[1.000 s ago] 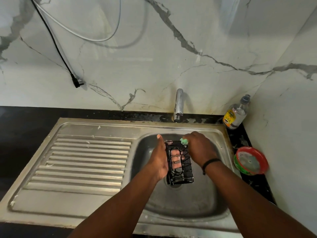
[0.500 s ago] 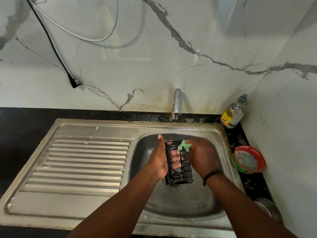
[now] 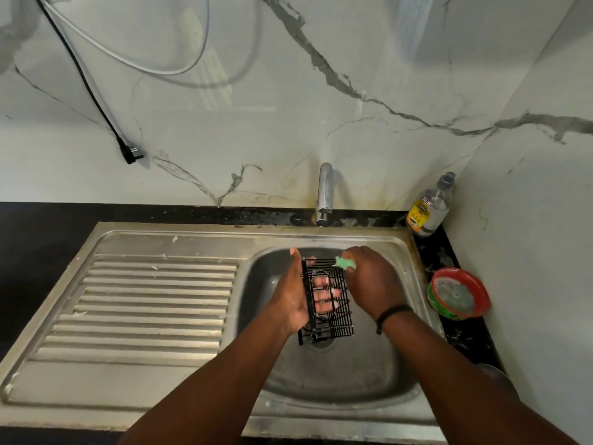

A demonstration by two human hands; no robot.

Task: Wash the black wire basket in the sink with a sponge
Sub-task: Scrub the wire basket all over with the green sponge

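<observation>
The black wire basket [image 3: 333, 322] hangs over the steel sink bowl [image 3: 353, 374], above the drain. My left hand [image 3: 290, 298] grips its left side, with fingers showing through the wires from behind. My right hand [image 3: 372, 284] is closed on a small green sponge [image 3: 346, 263] and presses it against the basket's top right corner. Most of the sponge is hidden under the fingers.
A chrome tap [image 3: 324, 192] stands behind the bowl, with no water visibly running. The ribbed draining board [image 3: 150, 303] lies to the left. A soap bottle [image 3: 430, 207] and a red-rimmed bowl [image 3: 459, 297] sit on the dark counter at right. A black plug [image 3: 130, 154] dangles on the wall.
My right hand slid the sponge along the basket's top edge, down a little and back up to the corner. The left hand kept its hold on the basket.
</observation>
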